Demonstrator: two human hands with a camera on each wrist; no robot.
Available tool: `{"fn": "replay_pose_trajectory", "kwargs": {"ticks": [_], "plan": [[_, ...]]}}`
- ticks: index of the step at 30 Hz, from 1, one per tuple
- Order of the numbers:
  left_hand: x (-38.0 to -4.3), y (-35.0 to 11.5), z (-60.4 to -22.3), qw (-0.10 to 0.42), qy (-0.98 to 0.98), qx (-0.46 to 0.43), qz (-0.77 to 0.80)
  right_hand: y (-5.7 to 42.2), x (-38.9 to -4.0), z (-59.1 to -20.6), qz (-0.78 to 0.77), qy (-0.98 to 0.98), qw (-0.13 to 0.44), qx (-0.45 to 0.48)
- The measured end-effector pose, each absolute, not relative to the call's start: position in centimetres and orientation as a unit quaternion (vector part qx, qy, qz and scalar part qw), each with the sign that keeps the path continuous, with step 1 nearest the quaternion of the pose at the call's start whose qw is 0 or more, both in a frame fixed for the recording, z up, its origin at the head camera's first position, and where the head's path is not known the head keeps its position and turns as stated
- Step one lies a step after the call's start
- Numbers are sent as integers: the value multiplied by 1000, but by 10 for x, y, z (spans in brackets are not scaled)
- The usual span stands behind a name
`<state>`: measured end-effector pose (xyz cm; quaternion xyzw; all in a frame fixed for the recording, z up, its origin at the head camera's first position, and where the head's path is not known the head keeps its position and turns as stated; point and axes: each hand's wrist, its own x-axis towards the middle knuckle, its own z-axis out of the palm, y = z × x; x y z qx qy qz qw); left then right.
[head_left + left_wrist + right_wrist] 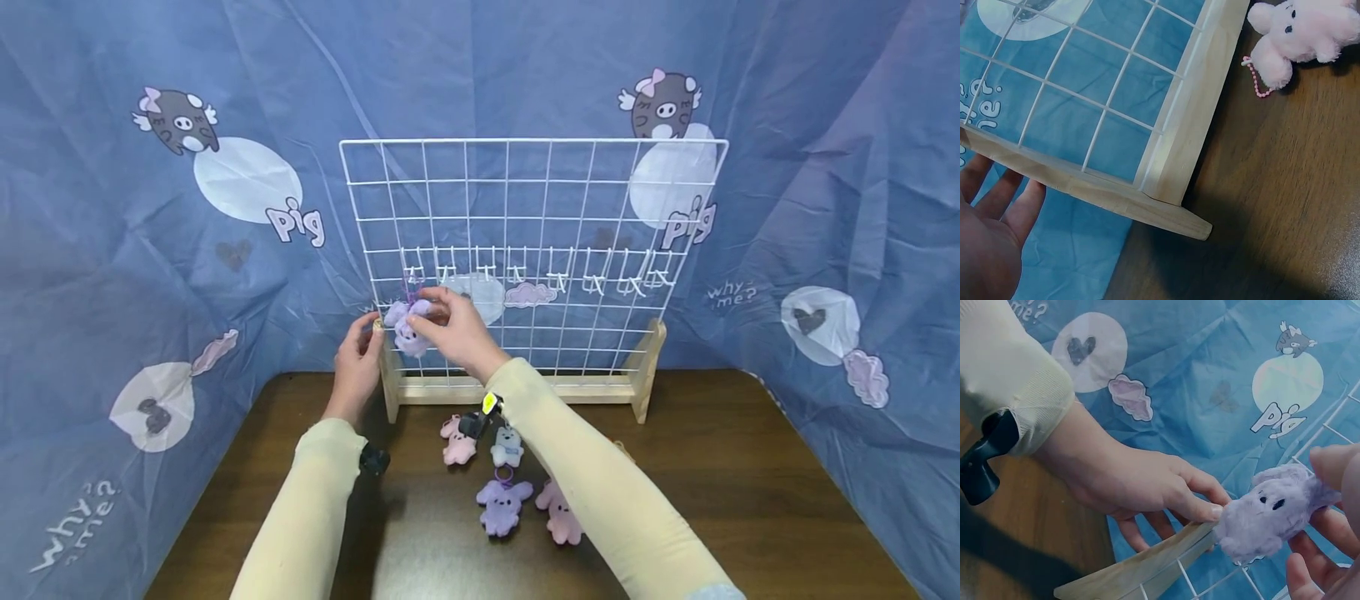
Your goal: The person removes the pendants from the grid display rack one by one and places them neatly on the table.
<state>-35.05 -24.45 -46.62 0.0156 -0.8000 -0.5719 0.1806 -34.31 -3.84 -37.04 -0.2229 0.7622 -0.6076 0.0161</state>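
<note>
In the head view my right hand (457, 329) pinches a lilac plush keychain (410, 339) in front of the left end of the white wire grid rack (507, 218). Its purple loop (411, 287) reaches up by the leftmost hook (415, 273); whether it hangs on that hook I cannot tell. My left hand (356, 367) grips the left wooden post (386, 367) of the rack near its top. Seen from the right wrist, the left thumb lies on the near side of the post, with fingers behind it, and the plush (1266, 512) faces the camera.
Several hooks (593, 283) line the grid to the right. On the brown table (720, 483) lie a pink plush (458, 444), a grey-blue one (507, 450), a lilac one (502, 507) and another pink one (561, 517), partly covered by the right sleeve. Blue printed cloth (540, 67) surrounds the table.
</note>
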Motion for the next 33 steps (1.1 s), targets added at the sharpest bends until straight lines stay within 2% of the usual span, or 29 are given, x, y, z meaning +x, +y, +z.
{"fn": "replay_pose_trajectory", "kwargs": {"ticks": [14, 33], "plan": [[-353, -244, -464, 183, -794, 10, -580, -36, -347, -366, -587, 770, -12, -250], [-352, -244, -466, 194, -795, 13, -574, -37, -336, -357, -653, 708, 33, -266]]}}
